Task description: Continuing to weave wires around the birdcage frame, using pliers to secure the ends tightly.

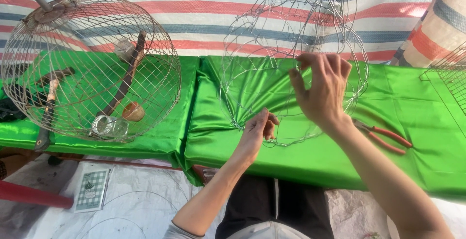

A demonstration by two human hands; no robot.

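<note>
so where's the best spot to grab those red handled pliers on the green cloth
Take the pliers by the two red handles, coming from above on the right. The handles splay out toward the right and lie flat on the green cloth, clear of the wire frame and the right hand.

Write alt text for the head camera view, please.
Two bare hands work on a thin wire frame over a green cloth: the left hand pinches its base, the right hand grips higher up. Red-handled pliers lie to the right, a finished wire cage to the left.
</note>
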